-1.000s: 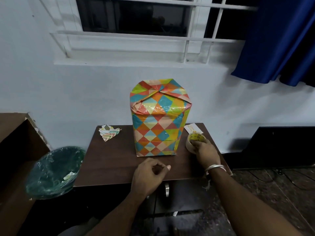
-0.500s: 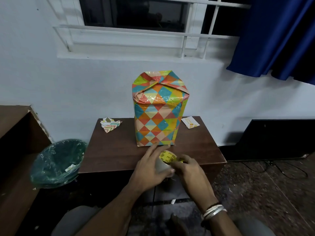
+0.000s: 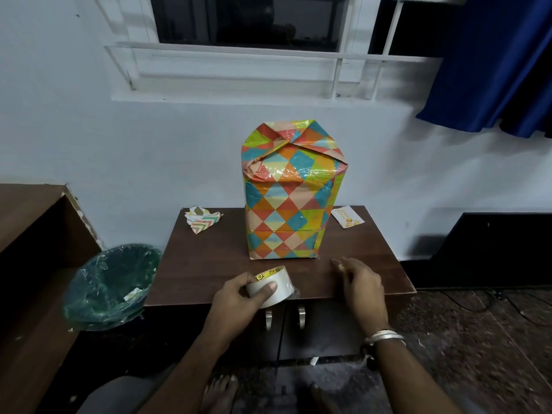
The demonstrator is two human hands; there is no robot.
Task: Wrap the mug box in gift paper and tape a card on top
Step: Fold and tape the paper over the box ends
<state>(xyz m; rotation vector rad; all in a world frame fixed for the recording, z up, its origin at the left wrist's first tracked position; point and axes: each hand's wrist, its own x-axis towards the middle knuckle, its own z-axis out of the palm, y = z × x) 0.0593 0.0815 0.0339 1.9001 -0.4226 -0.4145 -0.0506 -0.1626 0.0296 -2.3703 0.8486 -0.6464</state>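
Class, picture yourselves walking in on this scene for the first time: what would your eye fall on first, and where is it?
The tall box wrapped in bright diamond-patterned paper stands upright in the middle of the brown table. In front of it the left hand grips a white tape roll at the table's front edge. A deep blue curtain hangs at the upper right.

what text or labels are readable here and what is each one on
Tape roll, yellow inner core: black print, seemingly "-FIX" at the end; the rest unclear.
Card on the table: gold lettering, too small and blurred to read.
Wrapped box: pattern only, no text seen.
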